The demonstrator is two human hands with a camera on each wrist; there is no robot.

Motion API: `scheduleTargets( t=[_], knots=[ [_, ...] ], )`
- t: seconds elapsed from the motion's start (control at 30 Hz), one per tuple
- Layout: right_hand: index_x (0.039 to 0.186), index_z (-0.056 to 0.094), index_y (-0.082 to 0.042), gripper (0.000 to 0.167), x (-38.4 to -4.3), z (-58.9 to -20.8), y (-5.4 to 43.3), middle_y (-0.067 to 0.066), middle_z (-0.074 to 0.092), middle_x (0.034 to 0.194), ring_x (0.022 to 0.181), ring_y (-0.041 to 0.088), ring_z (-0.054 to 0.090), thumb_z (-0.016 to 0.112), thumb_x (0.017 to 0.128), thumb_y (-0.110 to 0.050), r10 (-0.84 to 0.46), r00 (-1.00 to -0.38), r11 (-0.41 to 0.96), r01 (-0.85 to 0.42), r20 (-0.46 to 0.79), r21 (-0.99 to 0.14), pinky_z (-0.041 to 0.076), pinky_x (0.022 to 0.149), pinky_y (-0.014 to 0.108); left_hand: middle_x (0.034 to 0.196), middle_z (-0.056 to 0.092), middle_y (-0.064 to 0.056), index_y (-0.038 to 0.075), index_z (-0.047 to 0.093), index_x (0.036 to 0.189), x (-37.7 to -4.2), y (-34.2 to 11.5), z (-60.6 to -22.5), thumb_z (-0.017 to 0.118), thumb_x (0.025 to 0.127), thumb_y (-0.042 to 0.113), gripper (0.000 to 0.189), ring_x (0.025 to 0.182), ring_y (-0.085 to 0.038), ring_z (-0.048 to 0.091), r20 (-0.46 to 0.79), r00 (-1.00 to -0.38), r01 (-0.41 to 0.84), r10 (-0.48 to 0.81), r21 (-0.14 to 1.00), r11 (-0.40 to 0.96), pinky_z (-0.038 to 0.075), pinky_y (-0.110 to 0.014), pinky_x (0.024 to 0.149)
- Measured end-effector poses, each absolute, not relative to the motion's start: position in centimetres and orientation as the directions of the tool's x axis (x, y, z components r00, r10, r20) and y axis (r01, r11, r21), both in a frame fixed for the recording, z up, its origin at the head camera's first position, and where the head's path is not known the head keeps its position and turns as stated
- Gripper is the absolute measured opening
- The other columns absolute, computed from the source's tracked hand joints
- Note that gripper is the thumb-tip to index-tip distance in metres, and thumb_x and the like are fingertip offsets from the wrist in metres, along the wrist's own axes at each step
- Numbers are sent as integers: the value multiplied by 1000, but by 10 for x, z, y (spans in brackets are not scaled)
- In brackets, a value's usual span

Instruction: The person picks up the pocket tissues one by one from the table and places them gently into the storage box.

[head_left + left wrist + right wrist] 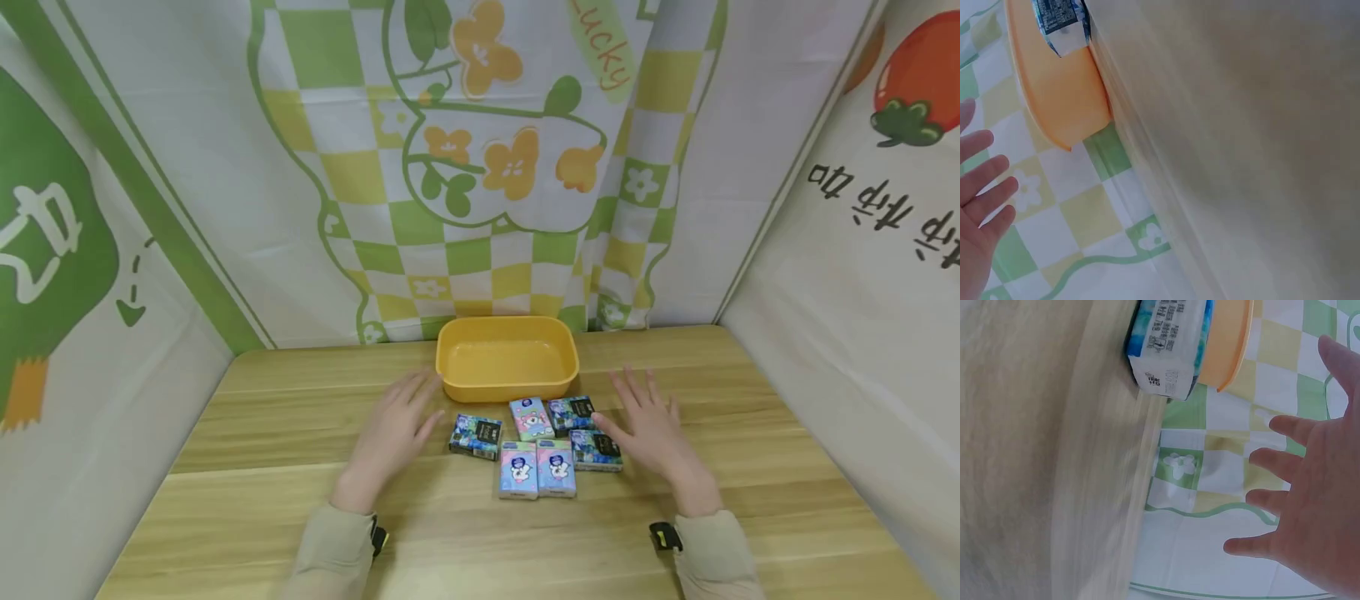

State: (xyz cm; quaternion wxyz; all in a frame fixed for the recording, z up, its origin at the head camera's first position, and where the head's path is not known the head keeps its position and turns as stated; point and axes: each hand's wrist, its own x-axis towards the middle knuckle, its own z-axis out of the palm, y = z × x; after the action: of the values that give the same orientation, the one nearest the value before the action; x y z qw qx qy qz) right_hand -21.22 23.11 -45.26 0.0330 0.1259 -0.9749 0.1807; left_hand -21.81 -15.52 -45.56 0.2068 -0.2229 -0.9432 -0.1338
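Between my hands lie small packs that look like pocket tissues. Three are dark blue and flowery: a left pack (476,437), a back right pack (572,412) and a front right pack (597,450). Three are pastel with a cartoon figure: a back pack (531,418) and two side by side in front, left (518,470) and right (556,468). My left hand (393,429), fingers spread, is left of the packs and holds nothing. My right hand (652,425) also holds nothing; its thumb overlaps the edge of the right-hand flowery packs in the head view.
A yellow plastic basin (507,392) with rounded corners stands behind the packs at the table's back edge. The wooden table (262,467) meets a checked, flowered cloth (465,275) at the back. Printed cloth walls rise on both sides.
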Motion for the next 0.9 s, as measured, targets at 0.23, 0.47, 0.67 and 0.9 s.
scheduleTargets(
  t=[0.23,0.47,0.67,0.9],
  knots=[
    [154,6,-25,77,-213,-454,232,11,3,160,144,41,-7,41,94,-59,-239,-967,894,-255,90,-369,-5,107,74,135,53,-18,5,56,131,-247,-152,-455,64,90,27,47,124,-36,51,514,-720,572,467,57,818,39,-50,109],
    [153,16,-19,76,-215,-458,230,13,6,159,144,43,-3,41,94,-59,-251,-965,889,-263,81,-375,-2,107,75,131,56,-20,3,59,127,-263,-151,-451,65,90,26,44,119,-38,55,487,-710,598,508,36,801,42,-50,106],
    [153,16,-18,76,-214,-459,229,15,9,159,144,43,0,40,94,-60,-259,-963,890,-267,72,-369,1,107,75,134,55,-17,7,59,129,-268,-149,-451,59,94,30,42,123,-35,52,379,-768,572,516,44,819,38,-47,110],
    [152,21,-15,76,-214,-460,226,17,16,157,144,44,4,42,94,-59,-269,-959,887,-283,90,-364,6,107,76,123,63,-17,4,66,118,-273,-147,-455,62,93,24,33,113,-33,59,426,-722,608,546,13,794,46,-45,103]
  ],
)
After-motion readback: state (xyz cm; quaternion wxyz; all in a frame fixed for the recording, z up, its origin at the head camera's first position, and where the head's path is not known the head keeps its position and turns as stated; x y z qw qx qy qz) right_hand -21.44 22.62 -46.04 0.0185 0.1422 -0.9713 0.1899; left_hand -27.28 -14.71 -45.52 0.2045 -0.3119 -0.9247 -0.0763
